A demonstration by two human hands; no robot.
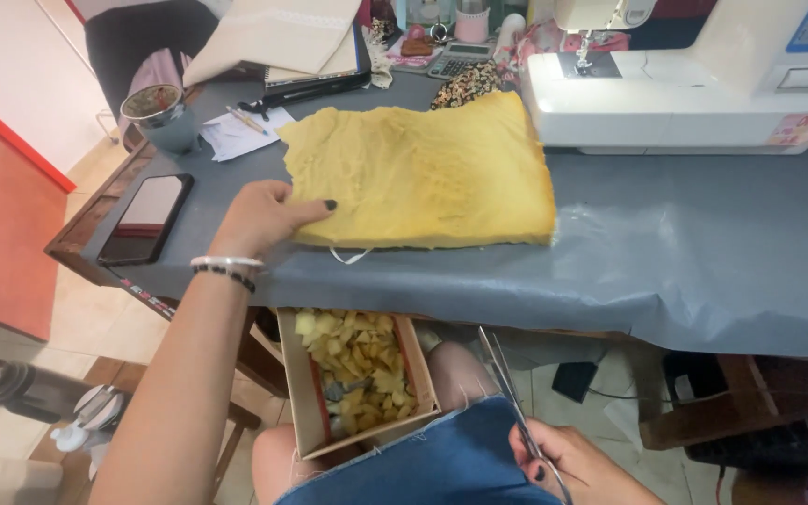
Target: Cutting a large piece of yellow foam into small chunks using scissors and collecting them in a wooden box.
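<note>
Thick yellow folded fabric slab (pixel 423 173), fuzzy-surfaced, roughly rectangular with a ragged left edge, lying flat on grey-blue vinyl table cover (pixel 703 252), just in front of white plastic sewing machine (pixel 694 84). Left hand (pixel 264 217) pressed flat on slab's near-left corner, fingers spread, nothing gripped. Right hand (pixel 568 463) below slab, off the table edge, clenched round handles of slim steel scissors (pixel 512 393), blades shut or nearly so, pointing up toward slab. Below slab's near edge, open cardboard box (pixel 357 379) on lap, holding many small yellow offcuts. Judged: trimming well underway, given offcut pile; slab's left edge still uneven, so more cutting likely left. Left of slab: black glossy phone (pixel 145 218), white paper note with pen (pixel 236 131), grey cup (pixel 156 114).
</note>
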